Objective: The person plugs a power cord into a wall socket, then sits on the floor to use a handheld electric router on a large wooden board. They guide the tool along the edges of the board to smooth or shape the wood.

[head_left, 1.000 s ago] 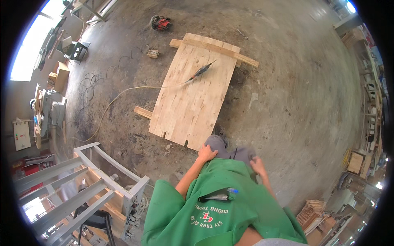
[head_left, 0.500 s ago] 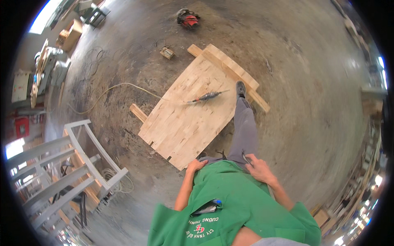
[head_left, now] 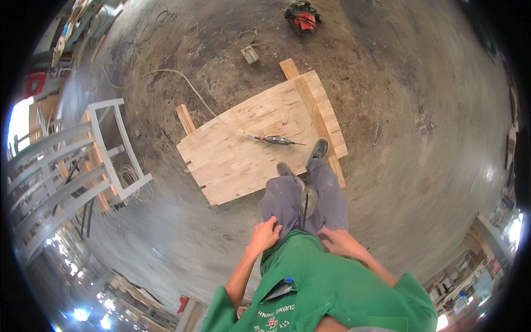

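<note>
The left hand (head_left: 264, 234) rests on the left thigh, fingers loosely curled against the grey trouser cloth and clamped on nothing. The right hand (head_left: 338, 242) lies flat on the right thigh just above the hem of the green shirt (head_left: 337, 288), fingers spread a little, holding nothing. Both forearms are bare and come up from the lower edge beside the shirt, whose chest pocket carries a pen with a blue cap (head_left: 287, 280).

The grey trousers (head_left: 301, 202) look dusty and soft; one shoe (head_left: 318, 149) stands on the panel (head_left: 249, 144), the other (head_left: 286, 170) at its near edge. The panel is pale wood, made of many narrow strips glued side by side, roughly rectangular, with notches cut in its near left corner. It lies on the floor (head_left: 420, 127) over darker wooden battens whose ends stick out at the far side. A slim power tool (head_left: 274, 140) with an orange and grey body lies on the panel, just beyond the feet and well apart from both hands; a pale cord (head_left: 182, 83) runs from it across the floor.

The floor is rough grey concrete, stained and dusty. A red tool (head_left: 302, 15) lies farther off, and a white-painted frame (head_left: 110, 149) stands at the left
</note>
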Available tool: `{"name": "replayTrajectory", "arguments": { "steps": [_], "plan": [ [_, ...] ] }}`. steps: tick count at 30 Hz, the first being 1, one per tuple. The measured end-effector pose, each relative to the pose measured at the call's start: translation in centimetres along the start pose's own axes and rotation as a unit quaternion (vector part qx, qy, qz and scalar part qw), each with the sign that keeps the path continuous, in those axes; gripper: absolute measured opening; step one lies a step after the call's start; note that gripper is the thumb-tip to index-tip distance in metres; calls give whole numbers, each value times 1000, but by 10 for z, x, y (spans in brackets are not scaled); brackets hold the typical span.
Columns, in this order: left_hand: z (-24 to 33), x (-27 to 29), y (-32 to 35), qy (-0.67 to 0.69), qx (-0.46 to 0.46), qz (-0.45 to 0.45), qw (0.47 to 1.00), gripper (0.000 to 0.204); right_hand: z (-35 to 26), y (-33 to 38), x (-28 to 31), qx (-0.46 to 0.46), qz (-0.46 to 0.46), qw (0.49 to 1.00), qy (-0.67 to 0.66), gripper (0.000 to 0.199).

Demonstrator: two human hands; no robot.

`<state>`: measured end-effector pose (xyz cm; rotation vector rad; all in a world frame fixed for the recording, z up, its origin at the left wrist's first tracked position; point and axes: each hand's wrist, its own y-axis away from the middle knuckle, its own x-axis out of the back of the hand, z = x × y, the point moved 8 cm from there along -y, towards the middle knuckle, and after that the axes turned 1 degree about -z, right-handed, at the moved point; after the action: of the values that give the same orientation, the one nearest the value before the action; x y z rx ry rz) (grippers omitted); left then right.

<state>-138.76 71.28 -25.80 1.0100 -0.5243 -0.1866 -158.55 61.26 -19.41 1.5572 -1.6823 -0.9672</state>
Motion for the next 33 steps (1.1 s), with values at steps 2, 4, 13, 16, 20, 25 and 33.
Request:
{"name": "replayTrajectory", "arguments": {
  "steps": [2, 4, 13, 16, 20, 25, 33],
  "plan": [
    [10, -5, -27, -33, 1, -60, 998, 29, 3, -3, 4, 16, -48, 997, 66, 35],
    [9, -10, -83, -65, 4, -117, 991, 31, 14, -20, 11, -13, -122, 990, 76, 33],
    [-111, -42, -458, -187, -95, 91, 974, 55, 71, -266, 246, 105, 144, 970, 164, 27],
    [-124, -57, -539, -330, -129, 70, 932, 63, 132, -348, 341, 68, 214, 947, 230, 23],
    [-143, -85, -587, -443, -231, 134, 856, 57, 200, -416, 419, 108, 262, 908, 309, 21],
    [-174, -119, -607, -412, -174, 150, 882, 43, 268, -458, 452, 57, 231, 925, 296, 22],
    [-189, -119, -603, -365, -133, 202, 899, 32, 353, -459, 462, 82, 331, 909, 241, 21]
  ]
}}
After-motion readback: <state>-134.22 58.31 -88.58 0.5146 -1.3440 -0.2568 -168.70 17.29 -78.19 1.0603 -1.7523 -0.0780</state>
